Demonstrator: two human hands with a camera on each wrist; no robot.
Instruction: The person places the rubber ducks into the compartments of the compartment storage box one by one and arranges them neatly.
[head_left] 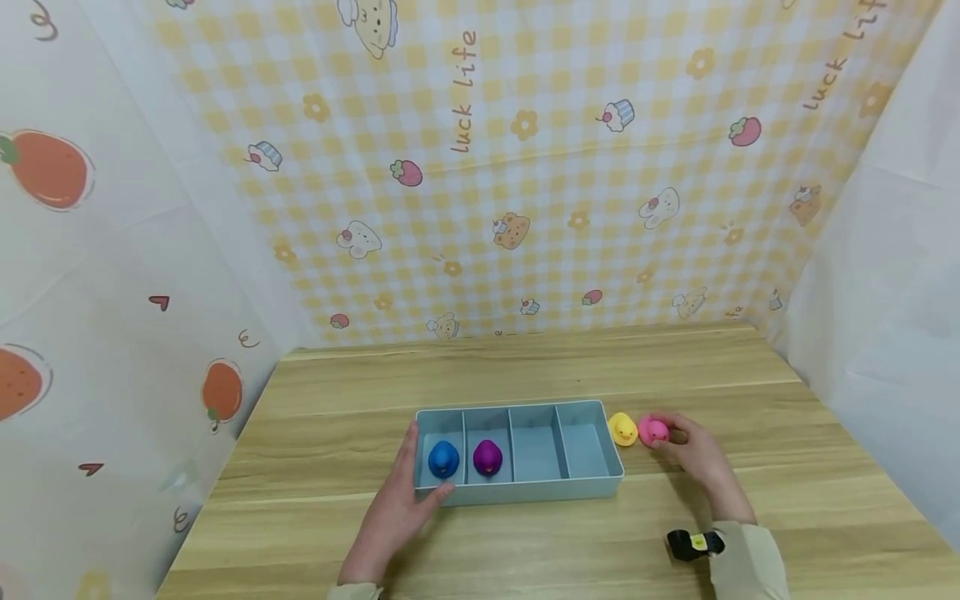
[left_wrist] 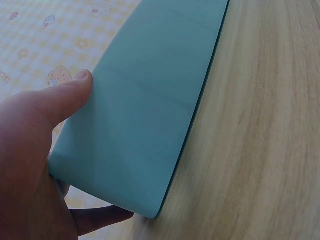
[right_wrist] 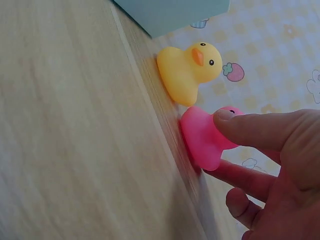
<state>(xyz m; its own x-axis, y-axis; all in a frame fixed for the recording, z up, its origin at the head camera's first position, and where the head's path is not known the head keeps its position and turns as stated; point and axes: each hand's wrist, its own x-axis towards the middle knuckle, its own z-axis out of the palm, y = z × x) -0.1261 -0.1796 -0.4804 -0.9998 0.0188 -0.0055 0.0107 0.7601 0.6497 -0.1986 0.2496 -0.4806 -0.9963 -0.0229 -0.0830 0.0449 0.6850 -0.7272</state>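
A light blue-grey four-compartment box (head_left: pixel 536 492) sits on the table. My left hand (head_left: pixel 397 508) holds its left end, with the thumb on the front rim and fingers along the end wall. In the left wrist view, the thumb (left_wrist: pixel 72 97) rests at the rim. A blue rubber duck (head_left: pixel 444 459) lies in the leftmost compartment, and a purple rubber duck (head_left: pixel 487 457) in the one beside it. To the right of the box, my right hand (head_left: pixel 693 450) pinches a pink rubber duck (right_wrist: pixel 202 135) between thumb and fingers, low at the table. A yellow rubber duck (right_wrist: pixel 182 72) stands between it and the box.
The wooden table (head_left: pixel 525 550) reaches back to a checked cloth backdrop (head_left: pixel 555 200). White cloth hangs on the left (head_left: pixel 150 250) and right (head_left: pixel 885 275) sides. A black strap device (head_left: pixel 693 544) is on the right wrist.
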